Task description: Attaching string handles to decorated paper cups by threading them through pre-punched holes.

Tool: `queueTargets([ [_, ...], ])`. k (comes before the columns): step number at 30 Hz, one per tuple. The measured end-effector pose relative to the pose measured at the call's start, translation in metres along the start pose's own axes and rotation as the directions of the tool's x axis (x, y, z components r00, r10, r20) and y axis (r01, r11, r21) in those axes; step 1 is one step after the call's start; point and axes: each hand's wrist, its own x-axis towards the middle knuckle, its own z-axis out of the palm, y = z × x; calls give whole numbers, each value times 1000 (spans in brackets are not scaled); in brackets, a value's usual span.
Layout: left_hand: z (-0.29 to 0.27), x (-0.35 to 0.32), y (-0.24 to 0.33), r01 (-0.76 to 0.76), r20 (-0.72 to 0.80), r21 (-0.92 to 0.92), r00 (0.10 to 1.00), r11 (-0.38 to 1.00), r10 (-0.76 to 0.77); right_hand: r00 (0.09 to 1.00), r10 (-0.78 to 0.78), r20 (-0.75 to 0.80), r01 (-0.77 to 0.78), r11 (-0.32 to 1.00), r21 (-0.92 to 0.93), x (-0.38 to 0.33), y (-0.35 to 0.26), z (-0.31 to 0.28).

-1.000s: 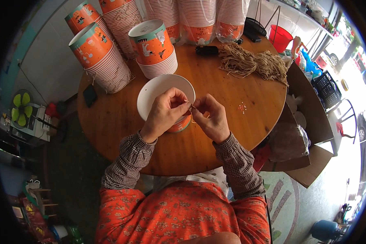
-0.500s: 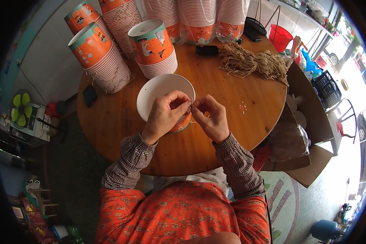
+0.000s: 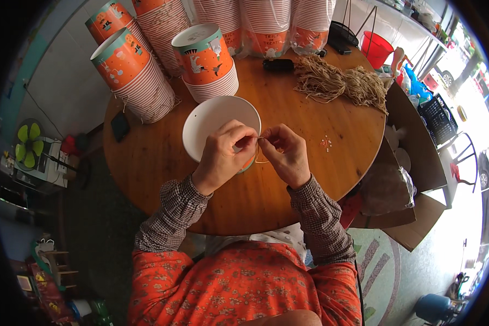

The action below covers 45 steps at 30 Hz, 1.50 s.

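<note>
A paper bucket (image 3: 206, 122) stands on the tabletop (image 3: 320, 182). Over the bucket's right rim, left hand (image 3: 223, 156) and right hand (image 3: 289, 158) seem closed in a fingertip grip on thin cord (image 3: 261, 162); slackening could drop it, tugging tip the bucket.

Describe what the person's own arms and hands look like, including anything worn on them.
The left hand and right hand are bare, with no gloves. Both forearms wear dark-and-light, finely checked sleeves, loose and wrinkled, gathered at the wrists. Above them is a red-orange garment with a small floral print.
</note>
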Motion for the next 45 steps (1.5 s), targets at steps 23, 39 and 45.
queueTargets([
  [23,-11,8,-22,644,517,-730,739,228,-432,981,-105,-163,107,994,9,-6,-15,9],
  [39,-6,7,-4,316,233,-321,940,893,-248,869,-492,-50,406,768,-496,0,-16,-2],
  [45,-2,6,-2,339,200,-286,936,896,-290,813,-578,-75,447,701,-555,-2,-12,3],
])
